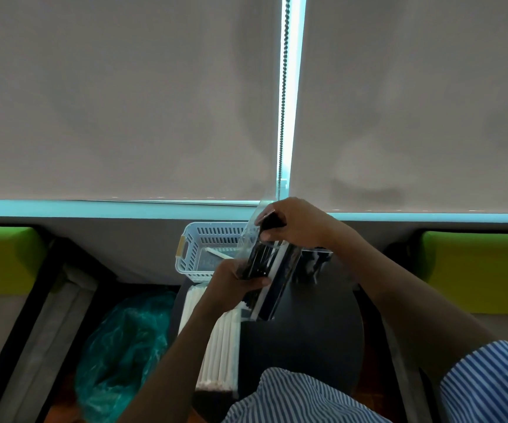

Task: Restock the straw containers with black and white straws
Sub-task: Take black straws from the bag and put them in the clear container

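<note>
A clear acrylic straw container [272, 285] is tilted above a round black table [307, 337], with black straws [260, 261] inside it. My left hand [231, 282] grips the container's lower left side. My right hand [292, 222] holds the upper ends of the black straws at the container's open top. A long pack of white straws [219, 340] lies on the table's left part, partly under my left forearm. A second clear container [315, 265] stands behind, to the right.
A white slotted plastic basket [204, 248] sits at the table's far edge with one white straw in it. A teal plastic bag [124, 346] lies on the floor to the left. Green cushioned benches [5, 257] flank both sides below the window blinds.
</note>
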{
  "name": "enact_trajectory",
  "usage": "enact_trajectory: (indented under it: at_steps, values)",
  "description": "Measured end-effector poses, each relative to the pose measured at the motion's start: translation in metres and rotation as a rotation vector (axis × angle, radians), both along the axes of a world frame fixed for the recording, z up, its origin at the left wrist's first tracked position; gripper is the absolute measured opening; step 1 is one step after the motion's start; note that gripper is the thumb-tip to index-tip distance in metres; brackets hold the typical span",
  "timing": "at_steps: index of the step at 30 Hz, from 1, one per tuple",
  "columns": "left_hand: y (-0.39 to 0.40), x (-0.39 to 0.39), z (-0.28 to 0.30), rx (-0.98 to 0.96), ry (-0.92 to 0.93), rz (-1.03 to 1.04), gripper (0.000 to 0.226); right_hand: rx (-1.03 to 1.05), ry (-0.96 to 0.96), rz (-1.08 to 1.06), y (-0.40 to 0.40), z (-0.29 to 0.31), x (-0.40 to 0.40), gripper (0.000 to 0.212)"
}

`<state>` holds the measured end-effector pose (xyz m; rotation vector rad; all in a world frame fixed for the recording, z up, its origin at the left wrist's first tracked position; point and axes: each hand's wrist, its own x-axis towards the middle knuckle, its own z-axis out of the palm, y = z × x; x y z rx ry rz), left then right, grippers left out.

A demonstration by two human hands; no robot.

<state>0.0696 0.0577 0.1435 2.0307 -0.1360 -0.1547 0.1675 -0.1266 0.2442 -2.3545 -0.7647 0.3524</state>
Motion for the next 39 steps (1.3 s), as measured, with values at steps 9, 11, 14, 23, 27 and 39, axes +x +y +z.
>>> enact_trajectory:
  at_steps: [9, 11, 14, 23, 27, 39]
  values:
    - [0.003, -0.001, -0.003, -0.011, 0.034, -0.054, 0.005, 0.08, 0.014, 0.08, 0.007, -0.002, -0.004, 0.024]
    - [0.003, -0.001, -0.004, -0.01, 0.048, -0.052, 0.007, 0.112, 0.066, 0.057, 0.007, -0.003, -0.004, 0.017]
    - [0.004, -0.001, -0.005, -0.013, 0.064, -0.046, 0.008, 0.163, 0.111, 0.027, 0.006, -0.006, -0.003, 0.009]
    - [0.003, -0.002, 0.0, -0.087, 0.094, -0.061, 0.008, 0.478, 0.263, -0.134, 0.002, -0.001, -0.007, 0.01]
    - [0.004, 0.0, 0.005, -0.113, 0.082, -0.058, 0.009, 0.592, 0.344, -0.166, 0.002, 0.005, -0.012, 0.021]
    - [0.002, 0.003, 0.001, -0.117, 0.049, -0.064, 0.009, 0.599, 0.434, -0.129, 0.004, 0.01, -0.015, 0.013]
